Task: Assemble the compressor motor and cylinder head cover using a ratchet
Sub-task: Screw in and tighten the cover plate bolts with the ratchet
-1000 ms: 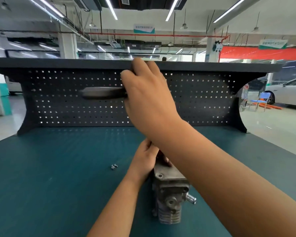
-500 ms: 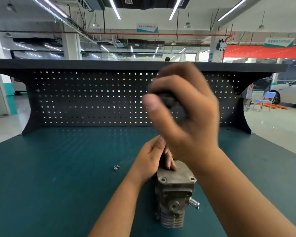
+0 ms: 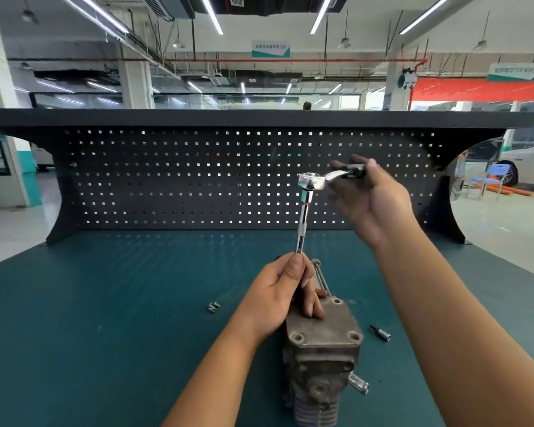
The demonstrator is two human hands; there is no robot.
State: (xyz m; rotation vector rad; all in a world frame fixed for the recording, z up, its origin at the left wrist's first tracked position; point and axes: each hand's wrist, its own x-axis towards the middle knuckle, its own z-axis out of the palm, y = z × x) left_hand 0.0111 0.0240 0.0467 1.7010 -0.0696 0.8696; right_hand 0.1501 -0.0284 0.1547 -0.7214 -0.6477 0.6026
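Swung rightward since earlier, the right hand grips the ratchet handle; left hand pinches its near-upright extension at the far edge of the cylinder head cover.

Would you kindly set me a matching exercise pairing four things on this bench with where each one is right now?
Things:
1. ratchet
2. extension bar
3. loose screws
4. spare socket

Places:
A. lying on the mat, right of the cylinder head cover
B. handle gripped by the right hand
C. lying on the mat, left of the left hand
D. pinched upright by the left hand

Pairs: 1-B, 2-D, 3-C, 4-A
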